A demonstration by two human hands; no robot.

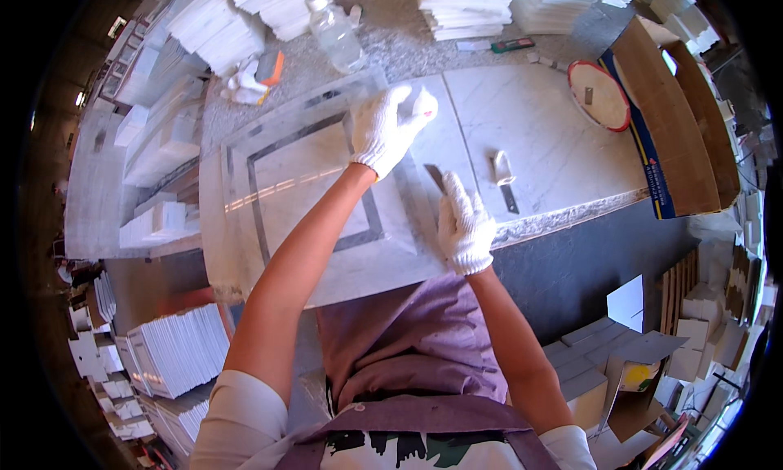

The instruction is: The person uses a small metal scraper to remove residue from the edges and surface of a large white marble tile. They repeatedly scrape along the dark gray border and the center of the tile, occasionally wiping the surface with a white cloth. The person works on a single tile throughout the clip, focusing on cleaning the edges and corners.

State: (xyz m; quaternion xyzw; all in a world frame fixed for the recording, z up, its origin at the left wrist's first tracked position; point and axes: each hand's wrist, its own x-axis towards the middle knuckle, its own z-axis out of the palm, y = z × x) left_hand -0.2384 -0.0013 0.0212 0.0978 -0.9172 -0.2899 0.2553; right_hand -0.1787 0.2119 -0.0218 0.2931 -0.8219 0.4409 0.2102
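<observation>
Your left hand [391, 131] presses flat on the inlaid marble panel [310, 201], which overhangs the tabletop [555, 144]. Your right hand [465, 225] grips a blade [435, 177] at its edge. A slip could gouge stone or tip the panel.

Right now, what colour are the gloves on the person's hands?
White, on both the left hand and the right hand; the head view shows them clearly.

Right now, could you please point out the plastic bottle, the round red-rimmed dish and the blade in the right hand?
plastic bottle [336, 36], head view, clear body.
red-rimmed dish [599, 95], head view, pale centre.
blade [435, 177], head view, flat exposed part.
</observation>
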